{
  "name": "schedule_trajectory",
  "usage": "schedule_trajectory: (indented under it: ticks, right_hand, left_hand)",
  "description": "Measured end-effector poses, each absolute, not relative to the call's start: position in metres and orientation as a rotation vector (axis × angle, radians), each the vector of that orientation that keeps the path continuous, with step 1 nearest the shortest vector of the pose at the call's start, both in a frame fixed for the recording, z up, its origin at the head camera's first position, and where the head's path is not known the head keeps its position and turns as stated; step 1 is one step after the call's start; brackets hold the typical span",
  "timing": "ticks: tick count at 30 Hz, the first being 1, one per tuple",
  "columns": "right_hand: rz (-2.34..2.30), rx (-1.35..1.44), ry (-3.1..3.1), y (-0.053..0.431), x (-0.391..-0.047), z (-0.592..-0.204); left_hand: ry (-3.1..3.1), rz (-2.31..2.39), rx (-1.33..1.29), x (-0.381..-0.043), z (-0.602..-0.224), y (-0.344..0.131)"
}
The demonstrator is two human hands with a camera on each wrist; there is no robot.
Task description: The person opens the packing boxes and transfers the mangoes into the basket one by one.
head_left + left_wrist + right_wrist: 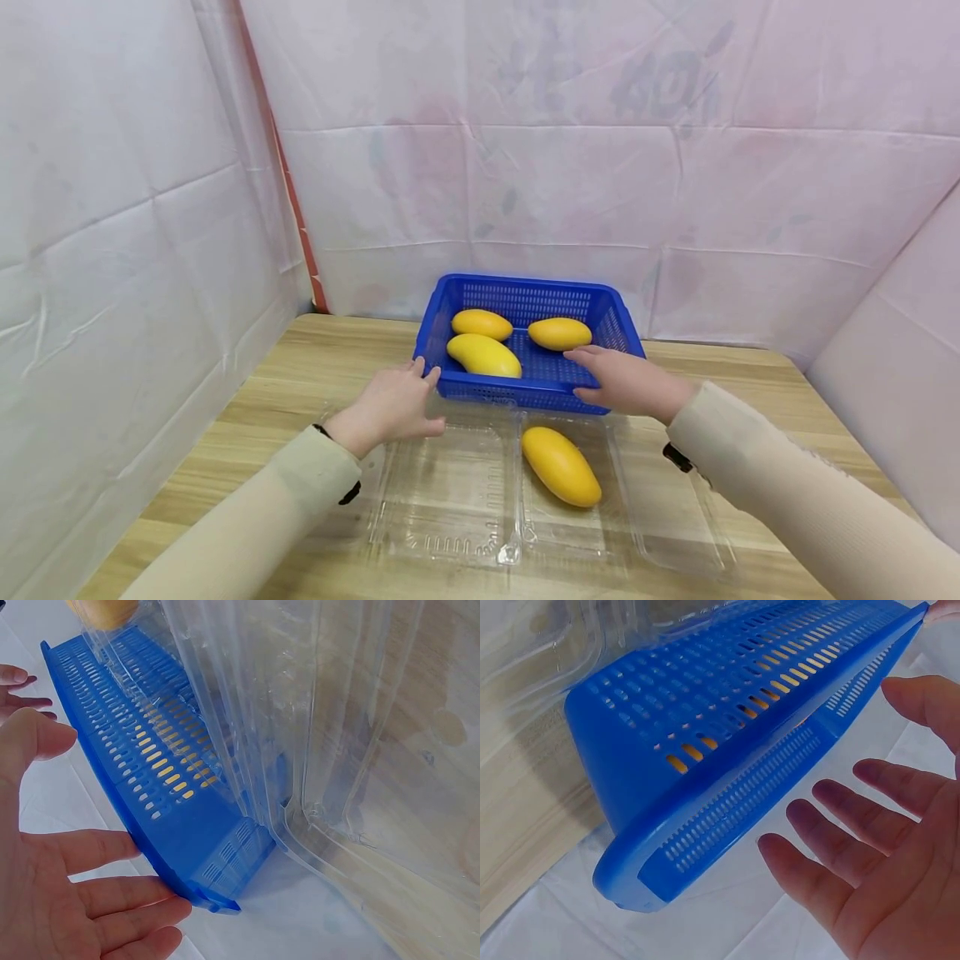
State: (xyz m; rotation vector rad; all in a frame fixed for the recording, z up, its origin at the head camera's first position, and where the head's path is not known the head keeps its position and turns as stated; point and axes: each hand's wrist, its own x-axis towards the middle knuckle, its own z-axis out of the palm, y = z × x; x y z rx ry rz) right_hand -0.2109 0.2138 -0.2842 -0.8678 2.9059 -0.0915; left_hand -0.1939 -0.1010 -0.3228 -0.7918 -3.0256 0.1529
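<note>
A blue perforated basket (525, 392) holds three yellow mangoes: one at the back left (482, 323), one in front of it (486, 357) and one at the right (560, 333). At the basket's front left corner is my left hand (393, 404), fingers spread; the left wrist view shows its fingertips at the rim, apparently touching. My right hand (630, 379) reaches over the front right part with fingers extended and nothing between them. In the right wrist view its fingertips look apart from the basket. Another mango (561, 467) lies in a clear plastic clamshell box (450, 492) in front.
More clear plastic (671, 508) lies to the right of the mango in front, under my right forearm. All of this stands on a wood-grain table (330, 346). White sheets (562, 192) enclose its back and sides, close behind the basket.
</note>
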Motion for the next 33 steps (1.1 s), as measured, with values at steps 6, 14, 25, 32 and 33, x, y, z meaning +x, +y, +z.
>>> schedule_trajectory:
  ticks: [6, 14, 25, 32, 33]
  right_hand:
    - [-0.119, -0.874, 2.892, 0.211, -0.204, -0.285]
    - [-0.140, -0.883, 2.899, 0.209, -0.194, -0.287]
    - [-0.159, -0.899, 2.904, 0.208, -0.183, -0.290]
    - [-0.174, -0.948, 2.904, 0.203, -0.178, -0.289]
    - [-0.179, -0.955, 2.904, 0.202, -0.177, -0.289]
  left_hand:
    - [-3.024, 0.165, -0.790, -0.194, -0.322, -0.102]
    - [-3.014, 0.140, -0.806, -0.194, -0.324, -0.102]
    - [-2.999, 0.117, -0.802, -0.193, -0.328, -0.101]
    - [-2.978, 0.133, -0.815, -0.193, -0.327, -0.103]
    - [-2.974, 0.138, -0.815, -0.194, -0.327, -0.103]
